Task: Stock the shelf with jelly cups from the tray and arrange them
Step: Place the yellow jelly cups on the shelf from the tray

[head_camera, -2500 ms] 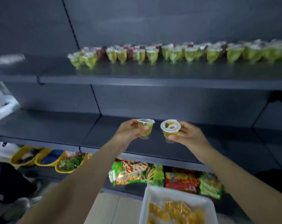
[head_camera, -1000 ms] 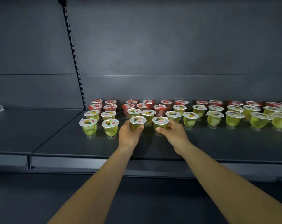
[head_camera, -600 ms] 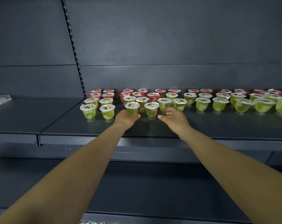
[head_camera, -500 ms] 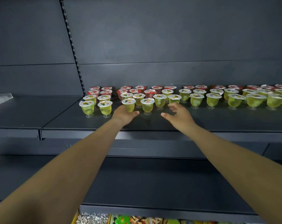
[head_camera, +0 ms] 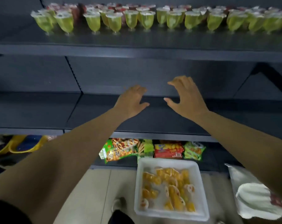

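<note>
Rows of green jelly cups [head_camera: 146,20] stand along the upper shelf [head_camera: 137,50], with red cups behind them. Down on the floor sits a white tray [head_camera: 196,172] holding several yellow jelly cups [head_camera: 171,191]. My left hand [head_camera: 132,101] and my right hand [head_camera: 185,96] hover side by side in front of the middle shelf [head_camera: 153,120], fingers spread and loose, holding nothing. Both hands are well below the stocked cups and above the tray.
Snack packets [head_camera: 125,149] lie on the bottom shelf behind the tray. Yellow baskets [head_camera: 19,146] sit at lower left. A white plastic bag [head_camera: 258,199] lies on the floor to the right of the tray. My shoe [head_camera: 119,206] shows beside the tray.
Both hands let go of the cups on the upper shelf and came down empty. The view tilted downward, bringing the tray and the floor into sight.
</note>
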Available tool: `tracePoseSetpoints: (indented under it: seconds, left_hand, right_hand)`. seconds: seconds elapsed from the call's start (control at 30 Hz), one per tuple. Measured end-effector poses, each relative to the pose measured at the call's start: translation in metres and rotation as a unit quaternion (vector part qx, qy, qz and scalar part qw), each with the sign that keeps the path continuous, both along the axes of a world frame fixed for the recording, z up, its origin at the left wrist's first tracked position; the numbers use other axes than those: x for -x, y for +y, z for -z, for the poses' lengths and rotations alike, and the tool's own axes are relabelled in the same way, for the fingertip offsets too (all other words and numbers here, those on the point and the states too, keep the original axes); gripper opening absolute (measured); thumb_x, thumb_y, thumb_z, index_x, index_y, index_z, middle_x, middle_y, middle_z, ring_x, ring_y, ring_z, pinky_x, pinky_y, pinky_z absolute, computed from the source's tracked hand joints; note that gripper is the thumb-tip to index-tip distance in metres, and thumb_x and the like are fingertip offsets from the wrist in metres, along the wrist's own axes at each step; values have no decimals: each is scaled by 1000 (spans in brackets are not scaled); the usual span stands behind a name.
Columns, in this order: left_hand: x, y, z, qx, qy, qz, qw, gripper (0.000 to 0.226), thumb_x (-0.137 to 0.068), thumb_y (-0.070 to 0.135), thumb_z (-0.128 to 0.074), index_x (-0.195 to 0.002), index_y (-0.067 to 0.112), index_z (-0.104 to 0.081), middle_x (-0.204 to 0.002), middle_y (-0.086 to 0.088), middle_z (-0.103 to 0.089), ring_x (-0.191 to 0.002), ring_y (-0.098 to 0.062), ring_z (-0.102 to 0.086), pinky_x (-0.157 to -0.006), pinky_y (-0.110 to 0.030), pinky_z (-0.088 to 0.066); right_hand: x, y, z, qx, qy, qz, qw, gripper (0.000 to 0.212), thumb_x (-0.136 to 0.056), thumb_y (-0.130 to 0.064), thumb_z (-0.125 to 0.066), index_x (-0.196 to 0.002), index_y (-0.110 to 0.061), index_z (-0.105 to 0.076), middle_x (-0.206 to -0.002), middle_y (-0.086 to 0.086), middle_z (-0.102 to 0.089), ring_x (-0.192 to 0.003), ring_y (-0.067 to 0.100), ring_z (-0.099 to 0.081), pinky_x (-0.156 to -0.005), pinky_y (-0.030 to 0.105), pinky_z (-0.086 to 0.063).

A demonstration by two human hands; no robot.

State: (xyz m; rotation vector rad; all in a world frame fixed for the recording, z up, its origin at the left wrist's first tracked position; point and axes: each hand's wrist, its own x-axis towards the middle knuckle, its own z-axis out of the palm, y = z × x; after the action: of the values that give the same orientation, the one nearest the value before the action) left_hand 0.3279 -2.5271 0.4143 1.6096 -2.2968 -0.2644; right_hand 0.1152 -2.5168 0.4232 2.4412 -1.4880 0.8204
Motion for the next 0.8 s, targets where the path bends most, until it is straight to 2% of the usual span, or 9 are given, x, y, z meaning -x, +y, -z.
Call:
tracePoseSetpoints:
  seconds: [0.13, 0.23, 0.43, 0.53, 0.63, 0.8]
  left_hand:
    - [26, 19, 80, -92, -21, 10, 995, 55, -91, 37, -59, -138, 14, -42, -139, -5, -41, -129, -24, -39, -102, -40, -38]
    - [42, 34, 149, -160, -25, 5, 987, 53, -90, 35, -59, -136, 13, -43, -138, -6, -43, -127, -24, -42, -101, -35, -38]
    - [62, 68, 283, -298, -37, -17, 954, 53, -89, 36, -60, -134, 11, -46, -132, -8, -48, -121, -25, -49, -95, -32, -41]
    - [70, 85, 346, -357, -34, -26, 933, 53, -89, 35, -60, -134, 12, -46, -131, -7, -49, -119, -23, -48, -93, -31, -40]
    - [81, 98, 408, -403, -36, -23, 914, 52, -87, 35, -61, -132, 12, -48, -130, -7, -49, -118, -23, -49, -92, -30, -41]
    - [102, 114, 497, -444, -42, -17, 895, 53, -84, 33, -66, -130, 11, -50, -128, -10, -51, -116, -24, -51, -92, -31, -42]
  right_hand:
    - [38, 25, 77, -85, 19, 17, 996, 51, -81, -30, -71, -121, -3, -56, -114, 16, -53, -103, 34, -49, -89, 45, -44]
    - [62, 41, 140, -153, 26, 28, 987, 51, -78, -26, -74, -119, -1, -57, -111, 18, -54, -103, 36, -51, -88, 46, -46]
    - [105, 73, 276, -308, 26, 66, 949, 46, -77, -27, -70, -112, 0, -59, -110, 21, -57, -103, 40, -54, -84, 46, -49]
    - [123, 92, 342, -396, 16, 94, 913, 51, -81, -27, -71, -123, -5, -55, -125, 15, -52, -117, 33, -47, -96, 41, -42]
    - [140, 112, 405, -477, 6, 103, 873, 55, -83, -33, -69, -130, -15, -48, -133, 5, -47, -120, 22, -43, -100, 34, -38]
    - [167, 134, 494, -596, 18, 93, 797, 65, -84, -31, -69, -140, -18, -40, -144, 3, -41, -131, 21, -37, -108, 33, -32]
